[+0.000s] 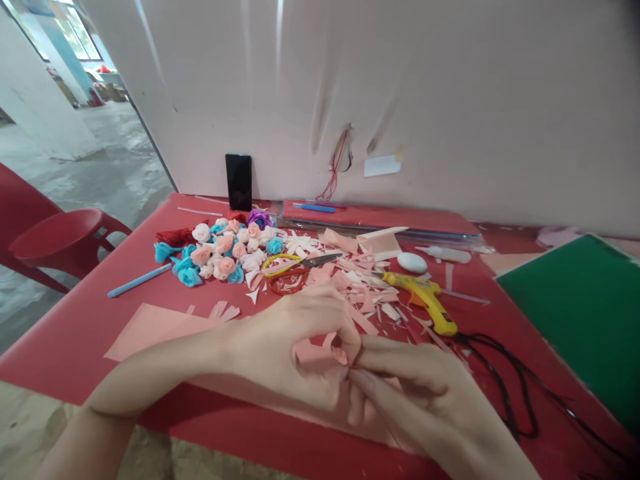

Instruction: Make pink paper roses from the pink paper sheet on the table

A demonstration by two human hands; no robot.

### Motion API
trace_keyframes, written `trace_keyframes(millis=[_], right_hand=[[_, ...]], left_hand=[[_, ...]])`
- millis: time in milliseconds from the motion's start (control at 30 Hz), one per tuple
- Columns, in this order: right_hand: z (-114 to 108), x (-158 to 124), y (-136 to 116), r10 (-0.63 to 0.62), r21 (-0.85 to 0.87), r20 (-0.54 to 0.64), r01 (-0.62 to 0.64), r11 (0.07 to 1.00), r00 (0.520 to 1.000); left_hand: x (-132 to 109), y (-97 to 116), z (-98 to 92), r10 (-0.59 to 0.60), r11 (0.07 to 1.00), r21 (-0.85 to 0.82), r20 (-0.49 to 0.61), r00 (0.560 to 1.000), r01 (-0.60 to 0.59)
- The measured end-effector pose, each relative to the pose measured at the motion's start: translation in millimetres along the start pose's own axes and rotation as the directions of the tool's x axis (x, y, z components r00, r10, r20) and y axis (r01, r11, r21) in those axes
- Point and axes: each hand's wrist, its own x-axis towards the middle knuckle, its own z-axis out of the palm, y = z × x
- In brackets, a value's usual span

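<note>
Near the front edge of the red table, both hands meet around a small curled strip of pink paper [315, 353]. My left hand [285, 333] is closed, its bent fingers and thumb around the strip. From the right, my right hand [415, 393] pinches the strip's rolled end between thumb and fingers; part of that end is hidden. Beneath the forearms lies a larger pink paper sheet [160, 327]. Just beyond the hands are scissors [290, 272] with yellow and red handles, lying among paper scraps [367, 287].
Paper flowers [220, 247] are heaped at the back left, in front of a leaning phone [239, 182]. A yellow glue gun [425, 300] with a black cord [515, 380] lies right of the scraps. Farther right is a green board [575, 313]. A red chair [60, 233] stands left.
</note>
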Motion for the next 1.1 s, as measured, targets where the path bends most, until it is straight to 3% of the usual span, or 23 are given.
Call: trace_keyframes(millis=[100, 167, 233, 400, 467, 567, 667, 800, 967, 1100], right_hand=[[2.8, -7.1, 1.7, 0.084, 0.096, -0.012, -0.083, 0.992, 0.996], [3.4, -10.7, 2.9, 0.126, 0.188, 0.039, -0.131, 0.973, 0.991], [2.8, -12.3, 3.6, 0.155, 0.239, 0.094, -0.173, 0.956, 0.983], [1.4, -10.1, 5.1, 0.221, 0.305, 0.107, -0.243, 0.921, 0.969], [1.2, -7.5, 5.1, 0.196, 0.311, 0.128, -0.227, 0.923, 0.972], [0.9, -3.5, 1.8, 0.068, 0.13, 0.055, -0.075, 0.989, 0.996], [1.9, -3.6, -3.8, -0.066, -0.117, -0.053, 0.059, 0.991, 0.996], [7.9, -12.4, -6.7, -0.115, -0.294, -0.075, 0.088, 0.952, 0.991], [12.4, -17.8, -2.2, -0.318, -0.576, -0.118, 0.196, 0.794, 0.941], [6.2, -11.7, 1.9, -0.452, -0.729, -0.059, 0.271, 0.628, 0.89]], left_hand=[[-0.1, -0.7, 0.8, 0.031, 0.999, -0.037, -0.006, 0.999, -0.032], [0.0, -0.9, 0.6, 0.033, 0.996, -0.079, 0.003, 0.999, -0.033], [0.2, -0.5, 0.3, 0.007, 0.993, -0.12, 0.014, 1.0, -0.005], [1.5, 2.7, 1.2, -0.068, 0.978, -0.196, 0.009, 0.998, 0.068], [2.1, 3.3, 1.9, -0.098, 0.977, -0.19, -0.018, 0.995, 0.093], [2.7, 3.3, 2.5, -0.138, 0.98, -0.152, -0.05, 0.989, 0.129], [3.1, 3.4, 3.5, -0.129, 0.988, -0.098, -0.088, 0.988, 0.12], [3.2, 5.0, 6.3, -0.102, 0.995, -0.038, -0.176, 0.979, 0.096], [2.8, 7.7, 6.9, -0.063, 0.998, 0.0, -0.196, 0.979, 0.065], [3.1, 13.7, 3.3, -0.057, 0.996, 0.062, -0.166, 0.984, 0.068]])
